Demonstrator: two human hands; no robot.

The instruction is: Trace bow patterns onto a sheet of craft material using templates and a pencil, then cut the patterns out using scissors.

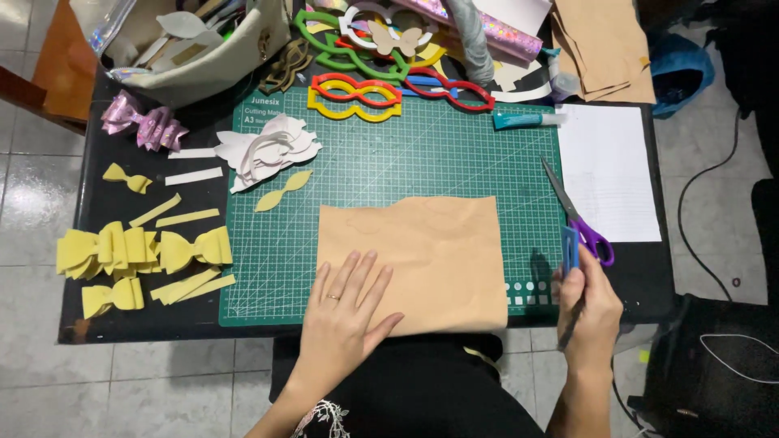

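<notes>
Tan sheet (430,259) lies on green mat (454,162), left hand (345,312) spread flat pinning it; right hand (588,304) grips blue tool (570,247).

Head camera, steeply down over table (122,324)

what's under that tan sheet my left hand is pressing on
The tan fabric sheet lies on the green gridded cutting mat, left hand flat on its corner. Anything between sheet and mat is covered.

A: Sheet (438,259)?
B: Tan, flat, lying on the green mat (454,154), its near edge overhanging the table.
A: Cutter (570,247)?
B: Blue, standing upright just beside the sheet's right edge.
</notes>
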